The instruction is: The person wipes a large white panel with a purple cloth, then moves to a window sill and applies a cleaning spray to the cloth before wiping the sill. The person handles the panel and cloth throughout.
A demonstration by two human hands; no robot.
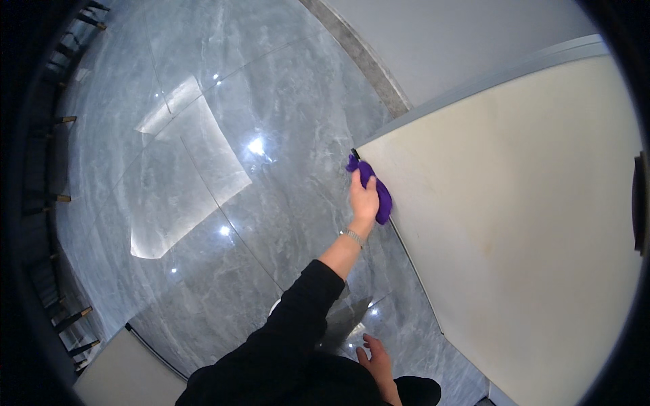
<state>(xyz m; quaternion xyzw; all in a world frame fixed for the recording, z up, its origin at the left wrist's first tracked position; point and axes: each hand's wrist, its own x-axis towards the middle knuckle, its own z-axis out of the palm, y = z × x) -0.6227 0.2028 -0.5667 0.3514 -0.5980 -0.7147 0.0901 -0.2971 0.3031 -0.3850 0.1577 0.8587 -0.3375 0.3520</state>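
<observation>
My left hand holds a bunched purple cloth. It presses the cloth at the lower corner of a cream panel, which looks like a door. A small black piece sticks out past the cloth at that corner; I cannot tell what it is. A metal band circles my left wrist. My right hand hangs low near my body, fingers apart and nothing in it. The panel bears faint brownish stains.
Glossy grey marble-look tiles reflect bright lights. A grey strip edges the panel, beside a pale wall with a grey skirting board. Dark furniture legs with gold tips line the far left. Another pale panel stands lower left.
</observation>
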